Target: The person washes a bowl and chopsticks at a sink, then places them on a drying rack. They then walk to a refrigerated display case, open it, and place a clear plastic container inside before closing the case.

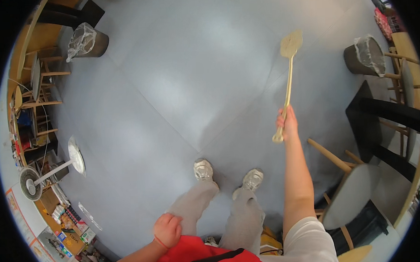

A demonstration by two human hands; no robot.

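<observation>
My right hand (pixel 287 123), at the end of an outstretched arm, grips the handle of a yellow plastic fly swatter (pixel 289 79). Its flat, leaf-shaped head points away from me above the grey floor (pixel 179 83), and the handle's end sticks out below my fingers. My left hand (pixel 168 229), with a thin red band at the wrist, rests with bent fingers near my left thigh, beside a red apron (pixel 201 252). I see nothing held in it, though its palm is hidden.
Bins with clear liners stand at the upper left (pixel 99 42) and right (pixel 356 59). A grey-seated wooden chair (pixel 353 191) is beside my right arm. A white pedestal fan (pixel 53 172) stands left, near cartons (pixel 72 240). Black table bases (pixel 362 121) flank the floor.
</observation>
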